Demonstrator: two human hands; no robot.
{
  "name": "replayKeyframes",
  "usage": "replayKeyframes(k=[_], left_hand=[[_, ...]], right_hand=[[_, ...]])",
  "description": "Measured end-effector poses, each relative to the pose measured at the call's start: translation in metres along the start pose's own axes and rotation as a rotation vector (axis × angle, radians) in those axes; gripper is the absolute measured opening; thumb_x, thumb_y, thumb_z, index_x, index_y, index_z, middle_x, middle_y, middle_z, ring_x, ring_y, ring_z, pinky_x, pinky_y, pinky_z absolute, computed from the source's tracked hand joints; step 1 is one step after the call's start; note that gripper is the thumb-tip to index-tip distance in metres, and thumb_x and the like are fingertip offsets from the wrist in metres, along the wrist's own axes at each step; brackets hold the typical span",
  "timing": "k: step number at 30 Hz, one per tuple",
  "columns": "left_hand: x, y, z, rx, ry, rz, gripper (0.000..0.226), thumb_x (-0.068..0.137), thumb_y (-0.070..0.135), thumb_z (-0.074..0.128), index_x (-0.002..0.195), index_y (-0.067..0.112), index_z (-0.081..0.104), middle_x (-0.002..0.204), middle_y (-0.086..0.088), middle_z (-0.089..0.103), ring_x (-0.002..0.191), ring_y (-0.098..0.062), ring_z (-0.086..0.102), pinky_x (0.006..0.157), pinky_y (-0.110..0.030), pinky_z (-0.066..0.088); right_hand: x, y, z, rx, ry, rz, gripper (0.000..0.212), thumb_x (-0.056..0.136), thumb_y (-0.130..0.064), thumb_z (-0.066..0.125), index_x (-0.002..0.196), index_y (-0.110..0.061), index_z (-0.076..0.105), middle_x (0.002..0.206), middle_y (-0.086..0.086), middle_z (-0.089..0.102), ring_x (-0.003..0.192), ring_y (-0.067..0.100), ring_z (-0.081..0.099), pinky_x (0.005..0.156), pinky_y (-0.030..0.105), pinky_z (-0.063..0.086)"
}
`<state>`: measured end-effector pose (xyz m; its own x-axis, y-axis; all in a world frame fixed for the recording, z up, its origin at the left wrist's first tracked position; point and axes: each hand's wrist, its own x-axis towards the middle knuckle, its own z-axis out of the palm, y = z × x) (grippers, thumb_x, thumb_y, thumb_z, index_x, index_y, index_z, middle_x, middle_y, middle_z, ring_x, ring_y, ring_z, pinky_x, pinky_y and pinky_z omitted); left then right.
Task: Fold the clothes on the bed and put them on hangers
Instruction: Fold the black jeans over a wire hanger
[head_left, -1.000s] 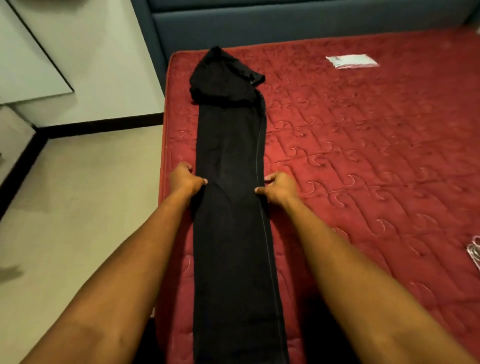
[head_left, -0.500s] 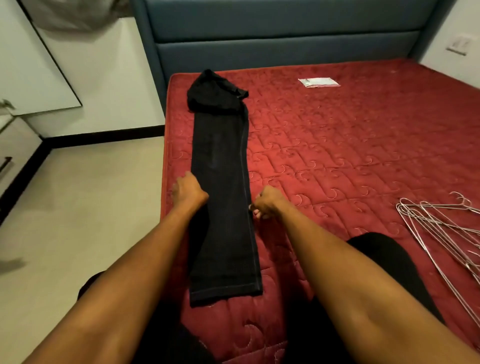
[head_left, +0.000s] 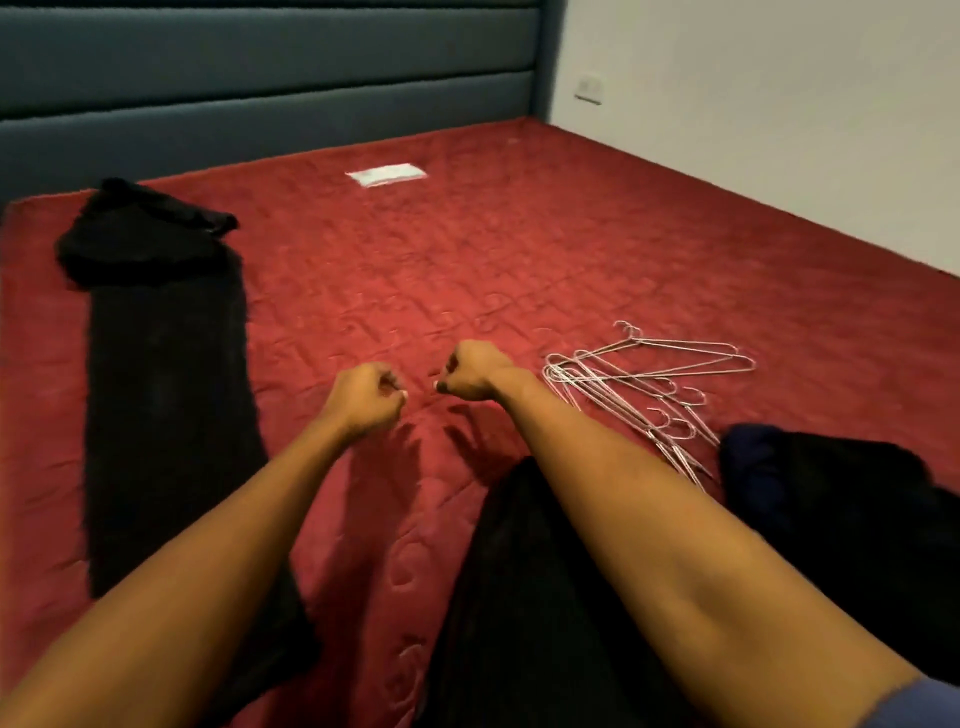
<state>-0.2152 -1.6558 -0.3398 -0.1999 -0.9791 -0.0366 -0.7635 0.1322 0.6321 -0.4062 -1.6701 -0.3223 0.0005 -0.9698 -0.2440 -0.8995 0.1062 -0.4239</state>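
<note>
Black trousers (head_left: 166, 395) lie flat and lengthwise along the left side of the red mattress (head_left: 519, 249), waist end bunched near the headboard. My left hand (head_left: 366, 397) and my right hand (head_left: 472, 371) hover over the bare mattress right of the trousers, both curled into loose fists with nothing in them. A bundle of thin metal hangers (head_left: 649, 384) lies just right of my right hand. A dark pile of clothes (head_left: 841, 499) sits at the lower right, on the hangers' near ends.
A small white packet (head_left: 387, 174) lies far back on the mattress. The blue padded headboard (head_left: 270, 78) runs along the back, and a white wall (head_left: 779, 104) with a socket borders the right side. Dark fabric (head_left: 519, 597) covers my lap beneath my right forearm.
Both hands let go of the trousers' edges and moved right over the bare mattress, now fisted. The view swung right, bringing the hangers and the clothes pile into view.
</note>
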Motion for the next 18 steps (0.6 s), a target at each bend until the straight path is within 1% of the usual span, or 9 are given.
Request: replayKeyframes(k=[2, 3, 5, 7, 9, 11, 14, 16, 18], left_hand=[[0.014, 0.022, 0.019, 0.005, -0.070, 0.048, 0.021, 0.083, 0.030, 0.068, 0.098, 0.018, 0.076, 0.103, -0.007, 0.077, 0.100, -0.023, 0.070, 0.080, -0.025, 0.046], [0.020, 0.030, 0.028, 0.011, -0.097, 0.062, 0.023, 0.085, 0.029, 0.070, 0.103, 0.018, 0.076, 0.108, -0.005, 0.076, 0.105, -0.022, 0.070, 0.085, -0.024, 0.047], [0.036, 0.043, 0.048, 0.023, -0.138, 0.097, 0.040, 0.081, 0.039, 0.069, 0.114, 0.017, 0.075, 0.117, -0.005, 0.074, 0.114, -0.023, 0.068, 0.097, -0.029, 0.049], [0.052, 0.057, 0.066, 0.033, -0.176, 0.123, 0.043, 0.085, 0.035, 0.072, 0.123, 0.015, 0.072, 0.127, -0.007, 0.071, 0.120, -0.024, 0.064, 0.103, -0.030, 0.046], [0.067, 0.072, 0.084, 0.033, -0.214, 0.139, 0.041, 0.090, 0.023, 0.073, 0.129, 0.014, 0.068, 0.130, -0.008, 0.068, 0.121, -0.024, 0.064, 0.101, -0.025, 0.043], [0.085, 0.083, 0.104, 0.016, -0.251, 0.153, 0.037, 0.091, 0.019, 0.073, 0.127, 0.013, 0.069, 0.120, -0.008, 0.072, 0.110, -0.023, 0.068, 0.094, -0.024, 0.045], [0.105, 0.091, 0.133, -0.005, -0.283, 0.139, 0.026, 0.091, 0.018, 0.073, 0.116, 0.013, 0.071, 0.093, -0.002, 0.074, 0.089, -0.019, 0.069, 0.078, -0.022, 0.047], [0.116, 0.092, 0.150, -0.022, -0.289, 0.124, 0.022, 0.091, 0.020, 0.073, 0.112, 0.016, 0.070, 0.090, 0.002, 0.072, 0.086, -0.018, 0.067, 0.077, -0.023, 0.046], [0.124, 0.092, 0.162, 0.009, -0.281, 0.145, 0.022, 0.089, 0.025, 0.074, 0.110, 0.023, 0.070, 0.088, 0.007, 0.069, 0.086, -0.016, 0.064, 0.079, -0.024, 0.046]], right_hand=[[-0.003, 0.042, -0.018, -0.006, 0.145, 0.062, 0.027, 0.085, -0.033, 0.066, 0.086, -0.007, 0.072, 0.095, 0.018, 0.073, 0.098, 0.035, 0.071, 0.075, 0.034, 0.052], [-0.004, 0.064, -0.028, -0.010, 0.211, 0.106, 0.026, 0.085, -0.031, 0.063, 0.086, -0.006, 0.072, 0.095, 0.020, 0.073, 0.096, 0.037, 0.071, 0.076, 0.035, 0.053], [-0.009, 0.107, -0.046, -0.001, 0.306, 0.198, 0.022, 0.083, -0.024, 0.063, 0.082, -0.003, 0.071, 0.091, 0.024, 0.072, 0.091, 0.039, 0.071, 0.071, 0.036, 0.052], [-0.011, 0.148, -0.061, 0.010, 0.382, 0.272, 0.019, 0.084, -0.017, 0.063, 0.083, 0.000, 0.071, 0.090, 0.026, 0.072, 0.089, 0.039, 0.071, 0.071, 0.038, 0.052], [-0.010, 0.181, -0.070, 0.038, 0.460, 0.329, 0.020, 0.087, -0.015, 0.059, 0.087, 0.000, 0.072, 0.092, 0.025, 0.072, 0.089, 0.039, 0.070, 0.074, 0.041, 0.053], [-0.002, 0.210, -0.071, 0.063, 0.498, 0.360, 0.019, 0.088, -0.016, 0.060, 0.087, -0.004, 0.074, 0.087, 0.020, 0.073, 0.083, 0.037, 0.071, 0.073, 0.041, 0.057], [0.012, 0.242, -0.066, 0.057, 0.402, 0.379, 0.015, 0.085, -0.014, 0.062, 0.091, -0.015, 0.076, 0.085, 0.009, 0.076, 0.080, 0.029, 0.073, 0.075, 0.040, 0.061], [0.020, 0.257, -0.062, -0.017, 0.251, 0.361, 0.023, 0.085, -0.013, 0.063, 0.101, -0.021, 0.077, 0.099, 0.007, 0.077, 0.093, 0.028, 0.074, 0.084, 0.039, 0.060], [0.027, 0.265, -0.060, -0.045, 0.233, 0.341, 0.022, 0.086, -0.019, 0.065, 0.104, -0.022, 0.077, 0.104, 0.008, 0.077, 0.101, 0.030, 0.072, 0.088, 0.040, 0.058]])
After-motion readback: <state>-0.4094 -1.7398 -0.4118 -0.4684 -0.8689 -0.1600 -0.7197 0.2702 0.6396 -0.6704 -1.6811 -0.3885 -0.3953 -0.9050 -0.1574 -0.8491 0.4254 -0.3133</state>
